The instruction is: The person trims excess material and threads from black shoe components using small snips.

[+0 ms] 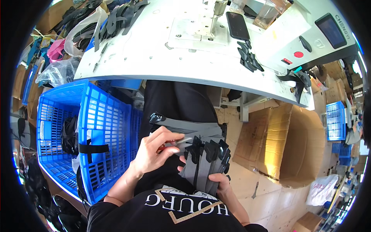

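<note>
My right hand (221, 183) is wrapped round a bundle of grey straps (201, 170) with black ends, held upright in front of my shirt. My left hand (155, 150) is closed in a pinch just left of the bundle. From its fingers a small tool (186, 139) sticks out, with a pale pointed tip and a bit of red; its exact kind is hidden by the fingers. More grey strap pieces (189, 126) lie across my lap behind both hands, one with a shiny black end (156, 117) at the left.
A white sewing machine table (143, 58) stands ahead, with a phone (237, 26), small black pieces (249, 57) and straps (119, 17) on it. A blue basket (104, 112) is at my left. An open cardboard box (255, 143) stands on the floor at right.
</note>
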A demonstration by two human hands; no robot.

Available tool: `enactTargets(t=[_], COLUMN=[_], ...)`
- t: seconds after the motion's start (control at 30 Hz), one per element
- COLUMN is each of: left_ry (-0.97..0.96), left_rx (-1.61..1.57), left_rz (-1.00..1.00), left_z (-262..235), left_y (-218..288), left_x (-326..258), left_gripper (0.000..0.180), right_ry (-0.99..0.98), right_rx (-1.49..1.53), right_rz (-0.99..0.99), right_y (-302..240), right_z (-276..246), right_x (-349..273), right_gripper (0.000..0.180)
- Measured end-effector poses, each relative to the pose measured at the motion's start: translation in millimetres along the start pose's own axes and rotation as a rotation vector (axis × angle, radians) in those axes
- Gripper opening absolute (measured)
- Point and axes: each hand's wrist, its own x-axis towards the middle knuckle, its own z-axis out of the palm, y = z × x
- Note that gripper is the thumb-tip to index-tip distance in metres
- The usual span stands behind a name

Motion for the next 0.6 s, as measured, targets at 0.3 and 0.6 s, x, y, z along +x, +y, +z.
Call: enactTargets(t=[0.3, 0.6], left_ry=[-0.004, 0.111], left_rx=[-0.012, -0.194], left_rz=[-0.168, -0.282], left_z=[21, 27], left_y=[30, 26], left_x=[7, -11], left_gripper=[0.046, 0.027], right_ry=[0.172, 0.206], right_rx=[0.006, 0.044], right_rz=[0.121, 0.098], right_y=[10, 9], right_z=[-49, -45], right_x=[-24, -26], right_gripper=[0.072, 0.059])
